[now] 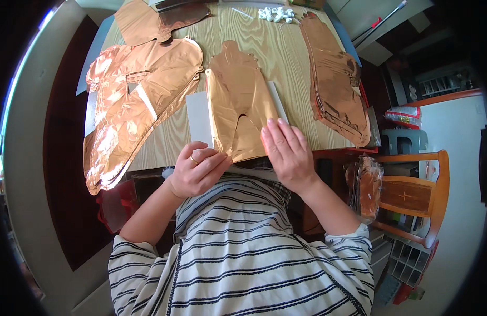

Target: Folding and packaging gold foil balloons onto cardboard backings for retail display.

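A flat, deflated copper-coloured foil balloon [237, 100] lies in the middle of the wooden table [280, 52], on top of a white sheet [198, 118]. My left hand [198, 171] is curled at the balloon's near left corner, fingers bent onto its edge; it wears a ring. My right hand [288, 152] lies flat, fingers together, pressing on the balloon's near right corner at the table's front edge.
A pile of crumpled copper foil balloons [133, 100] covers the table's left side. Another stack of foil balloons [335, 84] lies along the right. Small white pieces [277, 14] sit at the far edge. A wooden chair [417, 195] stands to the right.
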Demonstrator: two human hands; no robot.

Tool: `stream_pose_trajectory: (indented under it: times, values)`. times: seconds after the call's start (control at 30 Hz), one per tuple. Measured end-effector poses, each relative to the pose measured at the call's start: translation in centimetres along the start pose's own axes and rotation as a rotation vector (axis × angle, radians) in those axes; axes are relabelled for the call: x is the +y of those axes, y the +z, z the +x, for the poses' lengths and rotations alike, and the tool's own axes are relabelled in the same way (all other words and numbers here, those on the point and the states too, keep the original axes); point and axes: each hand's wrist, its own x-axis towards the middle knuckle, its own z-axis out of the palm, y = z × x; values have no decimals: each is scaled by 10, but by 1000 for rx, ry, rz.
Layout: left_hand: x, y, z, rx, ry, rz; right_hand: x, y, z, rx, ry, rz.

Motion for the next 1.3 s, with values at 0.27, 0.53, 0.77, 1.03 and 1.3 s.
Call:
stream_pose_trajectory:
  times: [0.27, 0.53, 0.77, 1.03, 1.3]
  values:
    - [0, 2, -2, -90, -64, -22, 13, 2, -12, -46, -5, 17]
    - [4, 5, 1, -171, -159, -56, 15, -8, -7, -274, 24, 34]
    - [4, 3, 1, -174, -193, -79, -50, -18, -8, -207, 136, 299]
    - [-9, -16, 22, -319, -411, -292, -67, 7, -7, -350, 95, 253]
    - [-77, 32, 55, -775, -203, -76, -65, 4, 0, -404, 112, 309]
